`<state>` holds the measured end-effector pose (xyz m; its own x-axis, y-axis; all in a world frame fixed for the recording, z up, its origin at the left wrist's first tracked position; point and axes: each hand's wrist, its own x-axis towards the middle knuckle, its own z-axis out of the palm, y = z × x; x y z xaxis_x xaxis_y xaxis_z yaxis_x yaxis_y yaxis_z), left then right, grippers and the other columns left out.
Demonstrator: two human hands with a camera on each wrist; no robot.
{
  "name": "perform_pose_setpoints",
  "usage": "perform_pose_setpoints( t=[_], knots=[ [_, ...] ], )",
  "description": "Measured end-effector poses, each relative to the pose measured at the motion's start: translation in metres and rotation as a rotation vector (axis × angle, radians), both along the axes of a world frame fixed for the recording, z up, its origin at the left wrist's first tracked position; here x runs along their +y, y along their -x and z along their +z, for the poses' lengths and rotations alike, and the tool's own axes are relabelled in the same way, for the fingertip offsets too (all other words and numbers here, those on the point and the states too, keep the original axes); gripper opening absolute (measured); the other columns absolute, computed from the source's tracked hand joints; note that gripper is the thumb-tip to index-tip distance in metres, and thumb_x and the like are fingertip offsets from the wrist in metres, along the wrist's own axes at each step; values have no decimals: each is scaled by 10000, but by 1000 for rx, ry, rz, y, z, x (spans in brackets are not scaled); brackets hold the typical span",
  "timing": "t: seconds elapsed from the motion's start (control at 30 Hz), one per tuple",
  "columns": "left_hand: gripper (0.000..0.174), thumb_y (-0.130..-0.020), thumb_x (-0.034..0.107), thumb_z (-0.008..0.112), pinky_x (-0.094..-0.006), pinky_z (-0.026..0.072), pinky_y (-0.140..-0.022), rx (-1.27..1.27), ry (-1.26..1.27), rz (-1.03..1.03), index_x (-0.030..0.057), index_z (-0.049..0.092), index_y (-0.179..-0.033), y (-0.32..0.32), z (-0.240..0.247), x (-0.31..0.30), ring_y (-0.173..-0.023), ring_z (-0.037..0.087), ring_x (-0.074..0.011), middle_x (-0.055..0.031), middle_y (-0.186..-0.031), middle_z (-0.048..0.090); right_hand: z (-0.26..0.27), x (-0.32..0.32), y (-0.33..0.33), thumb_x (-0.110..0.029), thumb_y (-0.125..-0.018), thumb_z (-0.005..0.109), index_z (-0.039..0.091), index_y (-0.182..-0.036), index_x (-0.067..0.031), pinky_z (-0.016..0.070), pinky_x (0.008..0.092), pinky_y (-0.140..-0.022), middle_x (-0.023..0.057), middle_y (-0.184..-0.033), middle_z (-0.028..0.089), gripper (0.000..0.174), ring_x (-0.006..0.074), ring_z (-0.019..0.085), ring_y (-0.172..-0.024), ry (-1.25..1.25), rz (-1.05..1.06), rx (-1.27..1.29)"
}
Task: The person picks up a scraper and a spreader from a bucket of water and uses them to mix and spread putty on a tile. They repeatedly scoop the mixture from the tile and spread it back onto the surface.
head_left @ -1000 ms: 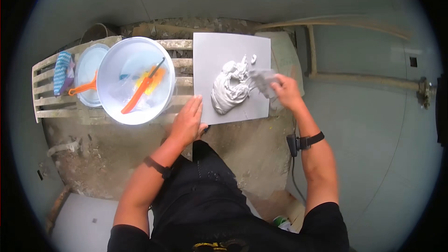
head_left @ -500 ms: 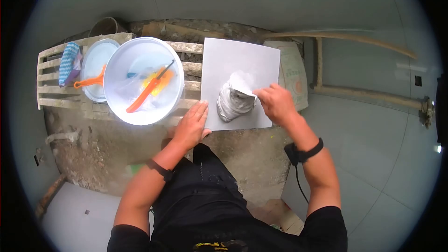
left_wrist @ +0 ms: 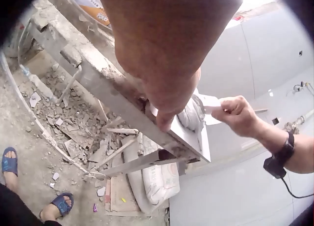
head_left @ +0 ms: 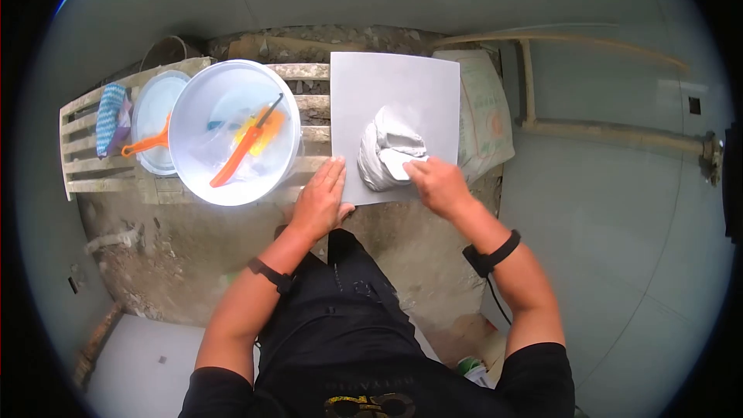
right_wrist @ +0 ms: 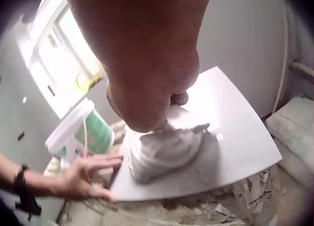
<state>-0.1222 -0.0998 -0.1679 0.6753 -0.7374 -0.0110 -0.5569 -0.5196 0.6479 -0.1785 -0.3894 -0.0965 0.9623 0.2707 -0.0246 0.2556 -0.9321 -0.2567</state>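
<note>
A square grey tile (head_left: 395,81) lies on a wooden slat frame (head_left: 77,155). On it sits a mound of grey paste (head_left: 381,151), also seen in the right wrist view as paste (right_wrist: 164,147) and in the left wrist view as paste (left_wrist: 193,115). My right hand (head_left: 435,183) grips a flat pale scraper (head_left: 402,166) pressed against the mound's near side; the scraper (left_wrist: 213,106) shows between its fingers. My left hand (head_left: 320,201) lies flat with straight fingers on the tile's near left corner (right_wrist: 93,172).
A white bucket (head_left: 232,131) with orange tools stands left of the tile. Beside it are a lid (head_left: 151,128) and a blue cloth (head_left: 108,120). A sack (head_left: 484,116) lies to the right. Rubble (left_wrist: 73,118) covers the ground beneath, near my sandals (left_wrist: 61,204).
The right hand drew the scraper from the tile's right side toward the near edge, gathering the spread paste into a compact mound. The left hand stayed on the corner.
</note>
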Motion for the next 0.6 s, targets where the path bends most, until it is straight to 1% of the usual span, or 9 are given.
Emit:
perform_pose_setpoints(
  t=[0.07, 0.13, 0.23, 0.33, 0.4, 0.43, 0.47, 0.53, 0.6],
  knots=[
    [771, -703, 203, 839, -430, 375, -1172, 11, 0, -25, -114, 551, -1344, 4, 2, 3, -1411, 432, -371, -209, -1507, 475, 14, -13, -5, -36, -817, 616, 720, -1044, -69, 549, 415, -710, 83, -857, 712, 252, 317, 645, -795, -128, -61, 43],
    [763, -712, 212, 833, -432, 379, -1169, 3, 6, -24, -123, 551, -1337, -1, 3, 1, -1407, 435, -381, -218, -1502, 478, 34, -20, 9, -50, -838, 641, 729, -1037, -61, 541, 380, -683, 74, -797, 708, 217, 254, 659, -726, -189, -254, 53],
    [801, -705, 244, 856, -428, 384, -1164, -25, -13, -20, -97, 544, -1360, 0, -2, 0, -1414, 435, -376, -207, -1523, 464, 11, -32, 64, -78, -884, 670, 732, -1029, -26, 510, 322, -570, 52, -753, 699, 167, 157, 642, -644, -597, -944, 348],
    [819, -703, 253, 869, -425, 380, -1167, -32, -29, -26, -81, 538, -1374, 1, -6, 0, -1420, 432, -367, -196, -1533, 458, -43, -6, 111, -108, -924, 684, 728, -1014, 17, 472, 271, -481, 39, -749, 690, 160, 93, 619, -628, -1073, -1284, 413],
    [816, -709, 254, 868, -426, 375, -1170, -30, -36, -23, -81, 537, -1375, 1, -6, 0, -1421, 429, -367, -197, -1532, 458, -58, 35, 114, -66, -928, 668, 719, -1008, 42, 456, 245, -443, 52, -782, 694, 144, 103, 621, -615, -1195, -1426, 286],
    [814, -711, 255, 867, -426, 374, -1171, -32, -36, -23, -80, 537, -1375, 1, -6, -2, -1421, 429, -368, -196, -1531, 459, -56, 61, 99, -50, -937, 648, 712, -1007, 50, 477, 257, -457, 63, -811, 698, 138, 103, 617, -610, -1257, -1528, 209],
    [811, -713, 255, 867, -426, 373, -1172, -30, -37, -27, -79, 537, -1374, 3, -5, -2, -1421, 428, -369, -196, -1529, 461, -54, 79, 80, -32, -937, 637, 704, -1006, 60, 469, 253, -469, 78, -829, 698, 133, 108, 620, -613, -1390, -1524, 86],
    [812, -714, 260, 866, -427, 372, -1172, -48, -46, -47, -76, 537, -1375, 3, -7, 0, -1419, 429, -369, -195, -1528, 462, -61, 78, 47, -20, -933, 633, 697, -974, 72, 458, 252, -488, 82, -815, 692, 120, 115, 613, -609, -1437, -1437, -48],
    [814, -714, 265, 866, -428, 371, -1173, -54, -42, -55, -74, 537, -1376, 1, -8, 0, -1420, 428, -368, -195, -1528, 461, -52, 61, 16, -25, -930, 630, 700, -967, 58, 461, 279, -501, 78, -791, 691, 115, 117, 599, -592, -1451, -1361, 3]
  ],
)
